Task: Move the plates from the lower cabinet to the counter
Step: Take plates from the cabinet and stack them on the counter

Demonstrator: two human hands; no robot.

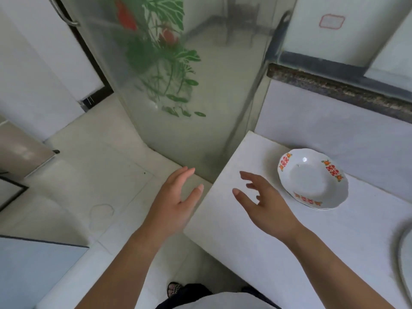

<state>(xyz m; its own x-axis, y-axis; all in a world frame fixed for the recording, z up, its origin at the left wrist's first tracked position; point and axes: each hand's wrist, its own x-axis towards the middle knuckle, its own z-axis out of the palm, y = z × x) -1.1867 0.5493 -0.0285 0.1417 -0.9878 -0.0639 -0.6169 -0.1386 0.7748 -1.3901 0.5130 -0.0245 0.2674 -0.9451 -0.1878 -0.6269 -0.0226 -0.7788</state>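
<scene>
A white plate (312, 178) with red and orange marks round its scalloped rim lies on the white counter (256, 237) at the right. My right hand (265, 201) hovers over the counter just left of the plate, fingers spread, holding nothing and not touching it. My left hand (174, 201) hangs past the counter's left edge, above the floor, fingers apart and empty. No lower cabinet is in view.
A frosted glass door (178, 85) printed with green leaves and red flowers stands ahead. Pale floor tiles (100, 175) lie to the left. A dark stone sill (334, 88) runs behind the counter. A curved sink rim (404, 264) shows at the right edge.
</scene>
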